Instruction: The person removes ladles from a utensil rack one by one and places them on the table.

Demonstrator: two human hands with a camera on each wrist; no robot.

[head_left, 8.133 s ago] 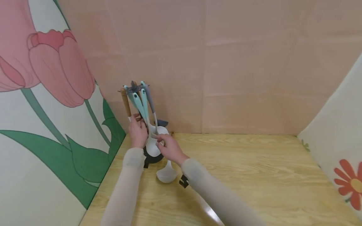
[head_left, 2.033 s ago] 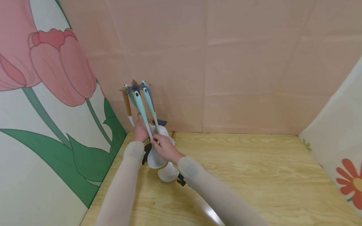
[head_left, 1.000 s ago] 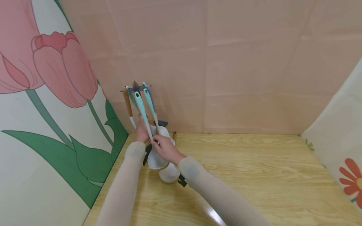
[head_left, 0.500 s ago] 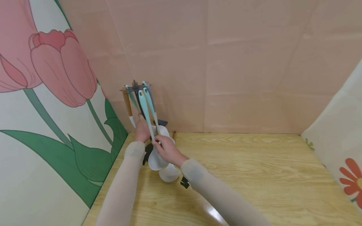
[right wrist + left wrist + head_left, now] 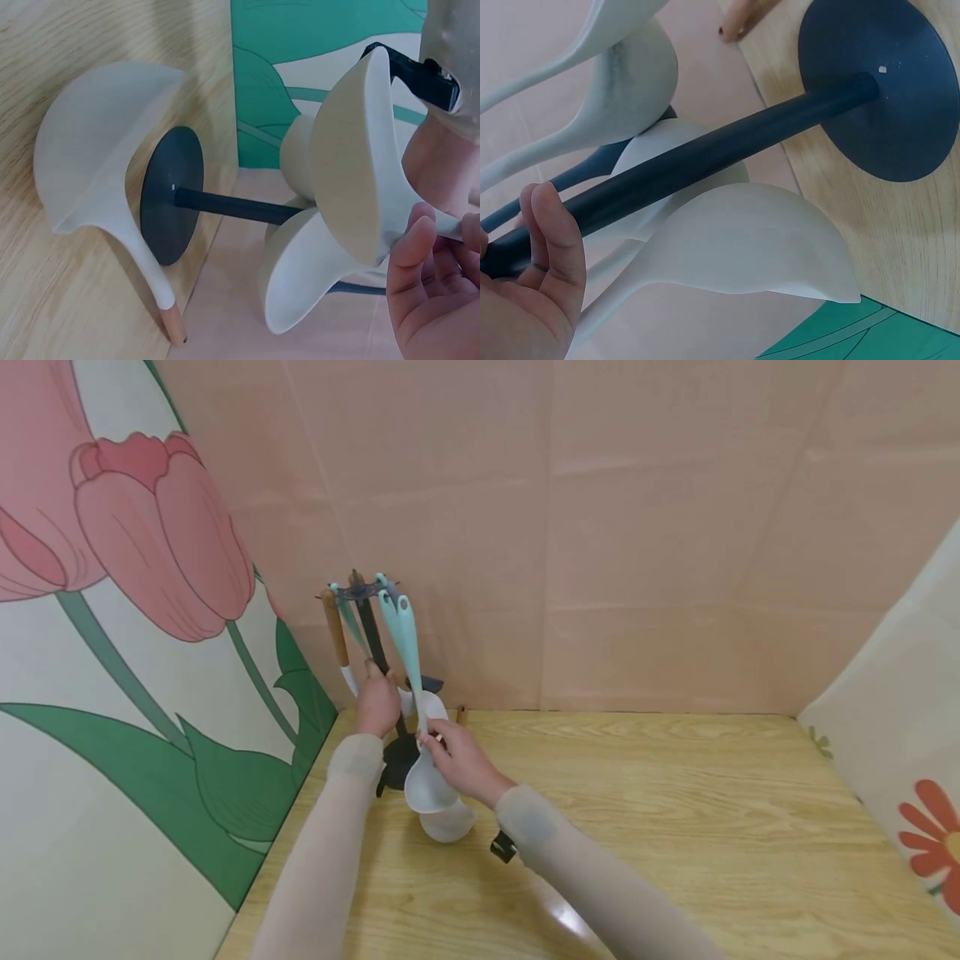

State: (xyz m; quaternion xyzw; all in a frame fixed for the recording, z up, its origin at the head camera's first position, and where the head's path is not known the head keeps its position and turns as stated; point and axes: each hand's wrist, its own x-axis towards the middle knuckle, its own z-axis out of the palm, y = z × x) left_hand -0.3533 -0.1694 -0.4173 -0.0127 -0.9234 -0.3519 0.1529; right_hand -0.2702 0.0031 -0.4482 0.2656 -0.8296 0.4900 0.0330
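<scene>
In the head view my left hand (image 5: pixel 377 703) grips the black pole (image 5: pixel 370 627) of a utensil stand. The left wrist view shows its fingers curled round that pole (image 5: pixel 727 154), above the round base (image 5: pixel 900 97). My right hand (image 5: pixel 465 760) pinches the pale neck of a ladle (image 5: pixel 431 787) with a teal handle. The ladle hangs bowl down in front of the stand, its handle top overlapping another teal handle (image 5: pixel 389 614). Close by its bowl in the right wrist view (image 5: pixel 360 165) are other pale ladle bowls (image 5: pixel 300 277) on the stand.
Another white ladle (image 5: pixel 97 142) with a wooden handle lies on the wooden table (image 5: pixel 637 827), beside the base. A wooden-handled utensil (image 5: pixel 335 627) hangs at the stand's left. The pinkish wall (image 5: pixel 637 568) rises behind, and a tulip-printed panel (image 5: pixel 150 543) on the left.
My right hand has shifted right with the teal-handled ladle, whose handle top has left its place at the stand's front. More of the pole and base shows. My left hand stays at the pole.
</scene>
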